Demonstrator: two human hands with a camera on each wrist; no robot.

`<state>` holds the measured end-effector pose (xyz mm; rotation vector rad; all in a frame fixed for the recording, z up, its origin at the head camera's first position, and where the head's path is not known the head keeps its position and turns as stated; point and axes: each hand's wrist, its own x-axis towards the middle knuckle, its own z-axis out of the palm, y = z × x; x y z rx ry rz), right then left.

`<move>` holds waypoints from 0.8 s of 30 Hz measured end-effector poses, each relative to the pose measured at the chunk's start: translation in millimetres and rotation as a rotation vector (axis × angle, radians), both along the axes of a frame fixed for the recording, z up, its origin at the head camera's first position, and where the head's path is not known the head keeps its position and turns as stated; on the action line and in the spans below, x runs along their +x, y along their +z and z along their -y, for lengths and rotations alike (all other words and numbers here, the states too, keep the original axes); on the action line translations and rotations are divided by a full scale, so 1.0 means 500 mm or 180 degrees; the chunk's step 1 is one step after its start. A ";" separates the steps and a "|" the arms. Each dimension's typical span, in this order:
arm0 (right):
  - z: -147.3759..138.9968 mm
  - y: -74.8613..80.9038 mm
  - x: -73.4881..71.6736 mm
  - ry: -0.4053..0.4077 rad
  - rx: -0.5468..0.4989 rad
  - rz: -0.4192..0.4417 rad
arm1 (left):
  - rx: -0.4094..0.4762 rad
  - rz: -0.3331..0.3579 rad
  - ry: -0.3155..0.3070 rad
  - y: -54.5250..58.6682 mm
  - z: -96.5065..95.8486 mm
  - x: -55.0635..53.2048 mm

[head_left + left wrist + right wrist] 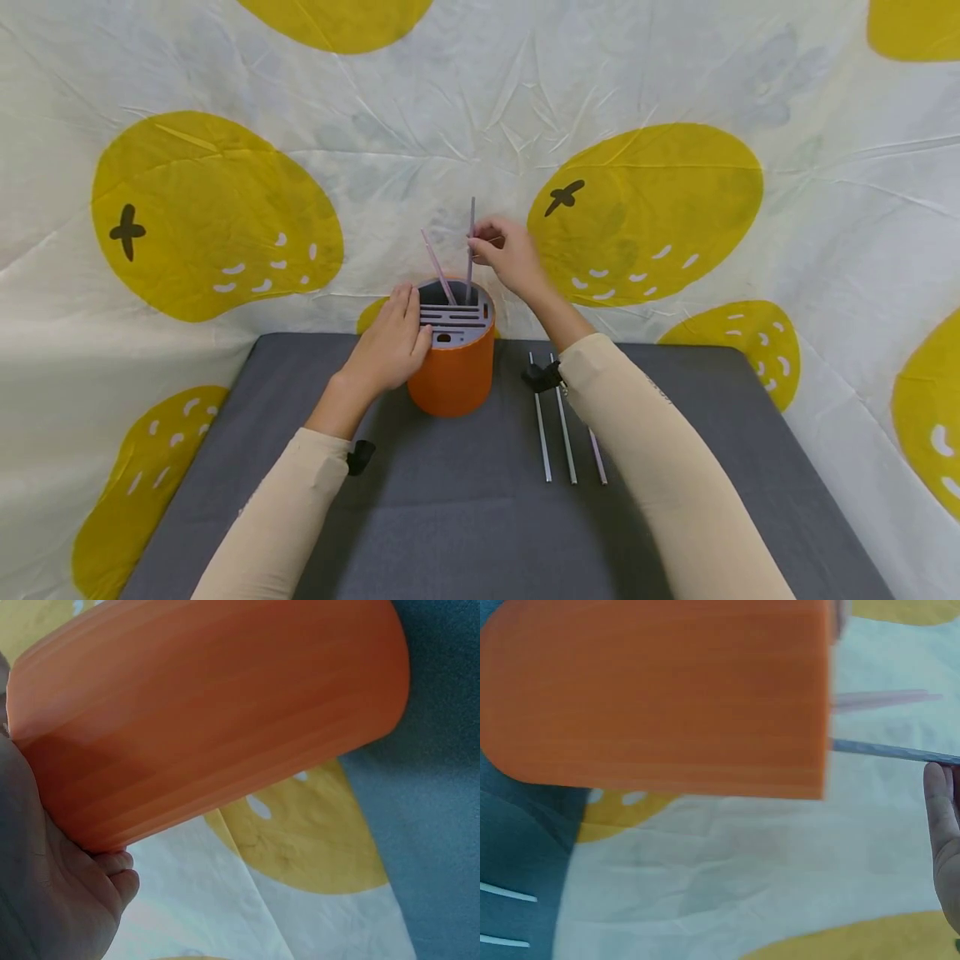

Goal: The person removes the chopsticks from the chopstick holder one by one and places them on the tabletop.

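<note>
An orange round knife block (451,379) with a grey slotted top stands upright at the back of the table. My left hand (386,337) grips its left rim, thumb over the front of the top and fingers towards the back. My right hand (506,254) pinches a thin grey-purple chopstick-like stick (472,212) between thumb and fingertips. This stick stands nearly upright, its lower end inside the block's rear opening. Beside it, a pinkish stick (435,258) leans left from the same opening. In the right wrist view, the block (660,697) hides the sticks' lower ends.
Three thin sticks (564,433) lie side by side on the dark grey table (442,533), right of the block and partly under my right forearm. A white cloth with yellow fruit shapes (420,183) hangs close behind the block.
</note>
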<state>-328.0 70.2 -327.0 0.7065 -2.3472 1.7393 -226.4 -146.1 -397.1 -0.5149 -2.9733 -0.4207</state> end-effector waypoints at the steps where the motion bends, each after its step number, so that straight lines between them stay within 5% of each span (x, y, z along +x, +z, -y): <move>1: -0.005 0.007 0.003 0.0001 -0.0078 -0.0009 | 0.0000 0.0001 -0.0002 -0.001 0.000 -0.001; 14: -0.070 0.091 0.057 -0.0089 -0.0605 -0.0336 | -0.0019 0.0047 0.0009 0.000 0.004 -0.005; 24: -0.156 0.111 0.087 -0.0116 -0.1154 -0.0344 | -0.0007 0.0077 0.0010 0.006 0.005 -0.007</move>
